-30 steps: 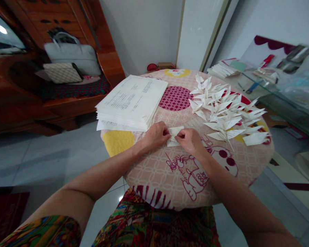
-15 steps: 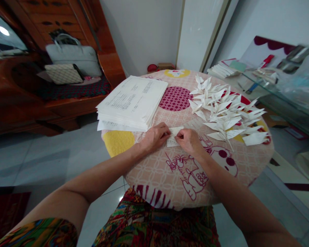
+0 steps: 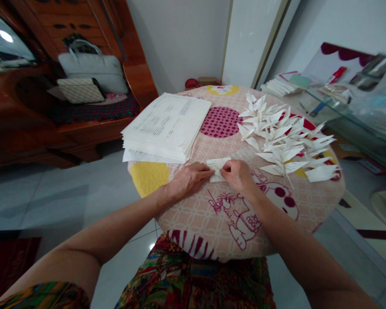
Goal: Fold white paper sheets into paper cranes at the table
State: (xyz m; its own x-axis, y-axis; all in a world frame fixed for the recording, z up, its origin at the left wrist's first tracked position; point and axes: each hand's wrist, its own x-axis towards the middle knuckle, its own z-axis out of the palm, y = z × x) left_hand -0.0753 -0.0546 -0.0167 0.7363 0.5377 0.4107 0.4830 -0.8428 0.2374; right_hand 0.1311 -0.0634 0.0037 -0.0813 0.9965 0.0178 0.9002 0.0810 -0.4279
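A small folded piece of printed paper (image 3: 216, 164) lies flat on the cloth between my hands. My left hand (image 3: 193, 178) presses its left edge to the table, fingers held together. With thumb and fingers pinched, my right hand (image 3: 239, 174) grips the paper's right side and covers that end. To the right rests a heap of white folded-paper cranes (image 3: 276, 133) with pointed wings. Left of my hands is a thick stack of printed sheets (image 3: 167, 124).
A patterned pink cloth covers the round table (image 3: 193, 223). At the right, a glass shelf (image 3: 350, 116) holds papers, pens and plastic bags. A wooden bench (image 3: 99, 128) on the left carries a pale handbag (image 3: 109, 71) and a checked pouch (image 3: 80, 90).
My left hand has flattened and slid lower along the paper's left edge, uncovering its upper left corner. My right hand stays pinched at the right side.
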